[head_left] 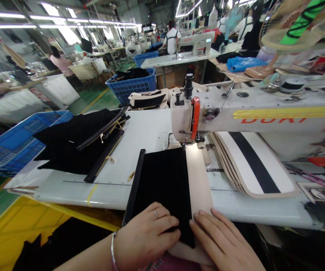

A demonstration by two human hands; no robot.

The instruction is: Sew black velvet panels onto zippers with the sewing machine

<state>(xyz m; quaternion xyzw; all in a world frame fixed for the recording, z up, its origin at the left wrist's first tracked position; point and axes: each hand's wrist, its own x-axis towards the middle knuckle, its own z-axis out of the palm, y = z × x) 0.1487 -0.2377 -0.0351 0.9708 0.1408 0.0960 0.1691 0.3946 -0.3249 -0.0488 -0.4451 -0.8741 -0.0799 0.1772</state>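
Observation:
A black fabric panel (162,180) lies over a beige backing piece (199,180), its far end under the presser foot of a sewing machine (185,116). A dark zipper strip (135,184) runs along the panel's left side. My left hand (148,235), with a ring and a bracelet, has its fingers curled together on the near part of the black panel. My right hand (221,241) lies with stretched fingers on the beige piece, fingertips at the black panel's right edge; its thumb is mostly hidden. A gold zipper pull (131,175) rests left of the strip.
Black pieces with zippers (94,143) lie on the left of the table (148,124). White panels with a black stripe (255,165) are stacked under the machine arm. Scissors (317,178) lie far right. A yellow bin (23,218) and blue crates (134,84) stand around; other people work behind.

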